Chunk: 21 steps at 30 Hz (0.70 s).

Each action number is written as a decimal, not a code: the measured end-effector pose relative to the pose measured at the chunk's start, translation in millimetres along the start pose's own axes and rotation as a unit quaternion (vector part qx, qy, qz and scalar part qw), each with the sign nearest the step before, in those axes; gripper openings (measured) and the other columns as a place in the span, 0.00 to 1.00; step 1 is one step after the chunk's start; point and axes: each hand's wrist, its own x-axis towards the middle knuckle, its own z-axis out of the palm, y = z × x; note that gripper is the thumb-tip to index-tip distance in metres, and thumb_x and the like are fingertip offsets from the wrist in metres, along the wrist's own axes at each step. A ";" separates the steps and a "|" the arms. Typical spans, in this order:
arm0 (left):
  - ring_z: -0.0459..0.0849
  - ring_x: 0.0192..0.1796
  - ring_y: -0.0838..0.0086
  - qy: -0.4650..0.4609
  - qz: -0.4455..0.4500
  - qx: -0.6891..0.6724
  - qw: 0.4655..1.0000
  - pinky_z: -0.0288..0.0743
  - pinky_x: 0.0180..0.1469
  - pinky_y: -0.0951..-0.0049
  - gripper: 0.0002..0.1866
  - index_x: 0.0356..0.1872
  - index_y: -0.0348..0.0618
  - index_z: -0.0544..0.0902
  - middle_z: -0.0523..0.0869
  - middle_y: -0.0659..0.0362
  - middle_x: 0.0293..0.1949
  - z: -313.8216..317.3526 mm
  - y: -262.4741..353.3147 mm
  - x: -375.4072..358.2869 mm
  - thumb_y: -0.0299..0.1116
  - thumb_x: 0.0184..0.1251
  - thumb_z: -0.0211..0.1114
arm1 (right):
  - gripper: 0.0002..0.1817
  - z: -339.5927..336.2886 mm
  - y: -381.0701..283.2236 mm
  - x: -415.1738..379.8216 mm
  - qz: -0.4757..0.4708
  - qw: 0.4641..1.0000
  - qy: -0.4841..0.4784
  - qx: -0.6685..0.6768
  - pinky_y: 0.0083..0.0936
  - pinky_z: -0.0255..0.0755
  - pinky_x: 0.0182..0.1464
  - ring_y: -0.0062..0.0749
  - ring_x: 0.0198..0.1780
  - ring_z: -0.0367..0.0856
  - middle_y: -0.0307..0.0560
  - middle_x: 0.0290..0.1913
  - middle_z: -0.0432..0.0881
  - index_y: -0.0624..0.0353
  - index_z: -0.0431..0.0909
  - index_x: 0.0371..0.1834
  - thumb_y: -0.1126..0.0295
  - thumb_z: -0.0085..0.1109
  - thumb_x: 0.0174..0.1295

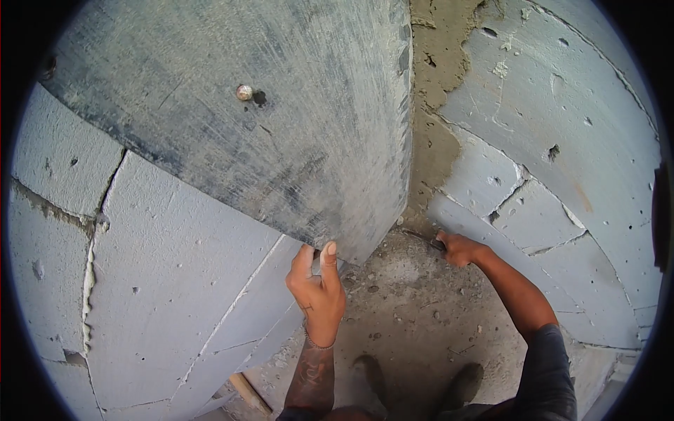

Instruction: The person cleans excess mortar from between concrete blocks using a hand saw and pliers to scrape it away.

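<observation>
A large grey board (281, 126) leans upright against the block wall, its right edge close to the mortared corner (435, 140). My left hand (319, 288) reaches up and grips the board's lower right corner, fingers pressed against its face and bottom edge. My right hand (458, 248) is low in the corner where wall meets floor, closed around a dark-handled tool (434, 243). The tool's working end is hidden in the joint.
Grey block walls (154, 281) with rough mortar joints stand on both sides. The dusty concrete floor (414, 309) carries small debris. My two shoes (371, 379) are below, and a wooden piece (247, 393) lies at the left wall's foot. A round fastener head (243, 92) sticks out of the board.
</observation>
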 end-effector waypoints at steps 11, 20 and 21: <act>0.66 0.21 0.68 0.027 0.002 -0.012 1.000 0.62 0.26 0.72 0.11 0.25 0.31 0.71 0.71 0.49 0.18 4.4 1.3 0.2 0.30 0.60 0.58 | 0.28 -1.8 3.7 8.5 -0.022 1.000 0.007 -0.018 0.37 0.62 0.55 0.50 0.55 0.69 0.62 0.52 0.71 0.62 0.57 0.59 0.69 0.46 0.53; 0.72 0.26 0.62 0.008 -0.015 -0.012 1.000 0.64 0.30 0.70 0.09 0.28 0.32 0.74 0.75 0.49 0.22 2.5 -2.1 -0.3 0.30 0.59 0.58 | 0.29 -5.7 -0.5 9.0 -0.021 0.998 0.011 -0.052 0.37 0.63 0.54 0.51 0.54 0.69 0.62 0.51 0.71 0.61 0.57 0.60 0.69 0.47 0.51; 0.72 0.26 0.62 0.010 -0.017 -0.013 1.000 0.64 0.30 0.70 0.09 0.28 0.32 0.74 0.75 0.49 0.22 2.8 -2.3 -0.1 0.30 0.59 0.58 | 0.29 -7.1 -2.1 7.9 -0.014 0.999 0.005 -0.047 0.37 0.63 0.54 0.51 0.54 0.69 0.62 0.51 0.71 0.60 0.57 0.60 0.69 0.47 0.51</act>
